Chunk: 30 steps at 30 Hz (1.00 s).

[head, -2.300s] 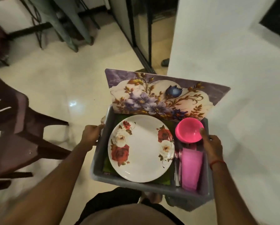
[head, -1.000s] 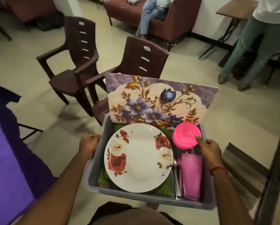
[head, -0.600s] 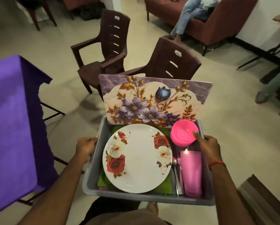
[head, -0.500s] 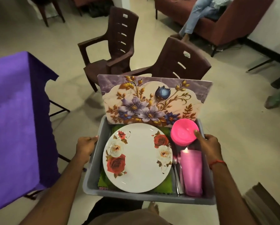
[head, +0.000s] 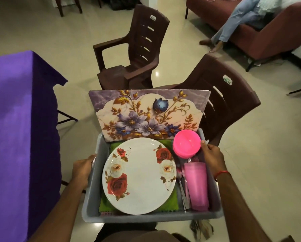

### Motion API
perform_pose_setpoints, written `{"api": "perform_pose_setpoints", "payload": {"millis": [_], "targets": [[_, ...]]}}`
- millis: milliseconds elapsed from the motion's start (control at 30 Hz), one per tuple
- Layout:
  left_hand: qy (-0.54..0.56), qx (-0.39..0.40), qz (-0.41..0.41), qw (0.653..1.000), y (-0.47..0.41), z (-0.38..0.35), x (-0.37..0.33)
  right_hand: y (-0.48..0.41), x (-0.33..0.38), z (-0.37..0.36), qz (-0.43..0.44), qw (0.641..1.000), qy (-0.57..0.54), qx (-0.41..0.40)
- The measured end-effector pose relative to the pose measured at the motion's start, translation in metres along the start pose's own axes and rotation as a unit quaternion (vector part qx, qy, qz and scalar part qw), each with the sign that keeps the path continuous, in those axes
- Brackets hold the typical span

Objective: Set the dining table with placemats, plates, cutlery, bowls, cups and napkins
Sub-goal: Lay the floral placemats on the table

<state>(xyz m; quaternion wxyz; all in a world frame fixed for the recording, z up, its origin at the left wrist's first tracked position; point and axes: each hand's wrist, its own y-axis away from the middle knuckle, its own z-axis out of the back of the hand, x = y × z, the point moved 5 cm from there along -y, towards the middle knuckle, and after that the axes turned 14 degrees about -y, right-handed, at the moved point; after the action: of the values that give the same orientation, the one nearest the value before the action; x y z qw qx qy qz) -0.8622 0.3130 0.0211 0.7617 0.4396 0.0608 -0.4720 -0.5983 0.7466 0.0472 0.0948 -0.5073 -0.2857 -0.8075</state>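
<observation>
grey tub (head: 146,218): left hand (head: 82,170) and right hand (head: 212,158) curl fingers round its opposite side rims.

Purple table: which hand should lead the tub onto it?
Probably left: the left hand grips the grey tub at the rim nearest the purple table; the right hand holds the far side.

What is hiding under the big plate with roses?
A green cloth peeks out around the plate, inside the grey tub. The plate covers its middle, so anything else beneath stays hidden.
</observation>
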Motion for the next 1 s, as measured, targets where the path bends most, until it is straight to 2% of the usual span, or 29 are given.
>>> {"api": "perform_pose_setpoints", "payload": {"millis": [200,400,567,1000], "targets": [[0.01,-0.001,0.052,0.999,-0.042,-0.004,-0.022,-0.063,0.017,-0.036,-0.016,0.999,0.041,0.023],[0.038,0.018,0.057,0.997,-0.062,-0.022,-0.038,-0.121,0.041,-0.06,-0.01,0.996,0.067,0.06],[0.014,0.009,0.057,0.998,-0.085,-0.047,-0.052,-0.181,0.052,-0.084,-0.005,0.992,0.087,0.091],[-0.001,0.038,0.077,0.996,-0.156,-0.165,-0.063,-0.342,-0.004,-0.133,0.015,0.952,0.237,0.193]]}}
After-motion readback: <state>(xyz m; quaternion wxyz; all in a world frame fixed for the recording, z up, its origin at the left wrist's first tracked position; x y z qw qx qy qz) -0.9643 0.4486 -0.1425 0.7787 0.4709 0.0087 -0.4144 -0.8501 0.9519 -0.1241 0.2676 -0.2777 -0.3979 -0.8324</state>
